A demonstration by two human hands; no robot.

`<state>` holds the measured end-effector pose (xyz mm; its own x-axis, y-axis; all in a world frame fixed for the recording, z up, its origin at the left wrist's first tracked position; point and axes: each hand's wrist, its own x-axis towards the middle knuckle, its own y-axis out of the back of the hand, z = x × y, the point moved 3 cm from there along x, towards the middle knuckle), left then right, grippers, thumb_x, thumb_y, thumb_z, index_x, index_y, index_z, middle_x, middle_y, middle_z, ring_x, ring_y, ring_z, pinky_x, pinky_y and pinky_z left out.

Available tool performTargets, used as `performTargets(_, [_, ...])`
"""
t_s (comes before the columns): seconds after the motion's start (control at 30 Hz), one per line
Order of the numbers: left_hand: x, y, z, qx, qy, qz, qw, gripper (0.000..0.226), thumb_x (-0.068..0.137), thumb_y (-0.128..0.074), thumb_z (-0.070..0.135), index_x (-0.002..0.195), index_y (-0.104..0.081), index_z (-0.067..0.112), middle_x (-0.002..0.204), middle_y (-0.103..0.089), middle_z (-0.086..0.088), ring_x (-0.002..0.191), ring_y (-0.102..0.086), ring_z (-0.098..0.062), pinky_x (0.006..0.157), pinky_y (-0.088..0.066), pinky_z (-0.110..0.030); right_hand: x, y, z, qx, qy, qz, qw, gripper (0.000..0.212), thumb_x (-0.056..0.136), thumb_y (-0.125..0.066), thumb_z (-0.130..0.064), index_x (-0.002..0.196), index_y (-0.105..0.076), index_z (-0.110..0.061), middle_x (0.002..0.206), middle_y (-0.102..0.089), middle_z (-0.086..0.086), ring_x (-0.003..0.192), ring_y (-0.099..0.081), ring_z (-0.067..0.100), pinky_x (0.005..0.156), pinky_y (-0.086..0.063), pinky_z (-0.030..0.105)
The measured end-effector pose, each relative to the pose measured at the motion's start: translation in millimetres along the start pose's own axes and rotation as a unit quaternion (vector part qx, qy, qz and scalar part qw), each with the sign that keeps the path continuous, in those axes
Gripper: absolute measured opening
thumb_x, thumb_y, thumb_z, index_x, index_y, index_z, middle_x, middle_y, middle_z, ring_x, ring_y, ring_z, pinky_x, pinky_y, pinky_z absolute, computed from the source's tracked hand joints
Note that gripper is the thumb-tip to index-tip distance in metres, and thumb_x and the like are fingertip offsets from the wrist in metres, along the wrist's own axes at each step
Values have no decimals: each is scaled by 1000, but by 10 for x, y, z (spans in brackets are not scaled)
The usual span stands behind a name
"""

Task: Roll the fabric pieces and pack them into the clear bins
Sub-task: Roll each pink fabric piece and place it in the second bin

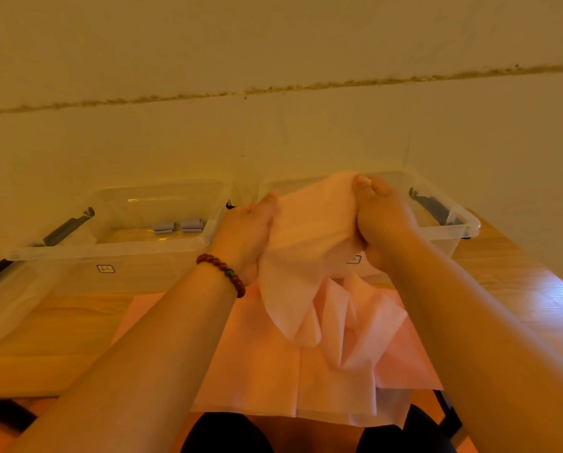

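My left hand, the one with the dark red bead bracelet at the wrist, pinches the left edge of a thin pale pink non-woven fabric sheet. My right hand is curled round the sheet's right edge. Between them the sheet is lifted off the light wooden table, and its loose lower part hangs in folds down to the flat stack of pink sheets at the near edge.

I judge this to be the start of a new roll: the piece is picked up and spread, but nothing is wound yet. Next I should lay it flat or fold it narrow. Then I need to turn one end over tightly and keep both edges level so the roll does not go cone-shaped. The cloth looks light and limp, so it will likely slip open if I loosen my hold.

On the left, the clear plastic bin with black side latches holds two small grey-blue fabric rolls, side by side near its back wall, with much floor bare. On the right, the second clear plastic bin stands behind my hands and the sheet. I cannot tell what is in it.
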<state>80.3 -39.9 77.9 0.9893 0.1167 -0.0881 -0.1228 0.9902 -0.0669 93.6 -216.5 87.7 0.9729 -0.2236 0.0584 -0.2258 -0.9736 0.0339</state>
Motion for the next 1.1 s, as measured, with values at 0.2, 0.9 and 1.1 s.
performTargets(0.2, [-9,-32,-53,-83,52,-79,992,11,95,-55,20,98,-64,15,97,-65,-10,81,-64,-22,67,-57,-40,179,-7,45,20,-63,-39,997,37,90,-63,-24,125,-57,-17,114,-61,9,97,-60,26,80,-52,39])
performTargets(0.9, [123,-21,74,2,-11,-36,999,43,91,-63,22,132,-52,23,119,-63,-5,103,-63,-23,88,-54,-44,205,37,8,-65,-57,-71,994,45,95,-61,-29,138,-48,-24,115,-63,8,86,-63,21,57,-51,28])
performTargets(1.1, [79,54,72,330,-101,69,936,55,83,-73,26,130,-45,26,118,-52,4,97,-56,-18,76,-49,-30,144,130,30,-308,54,18,950,44,87,-71,-29,125,-51,-26,106,-58,5,84,-57,21,52,-39,25])
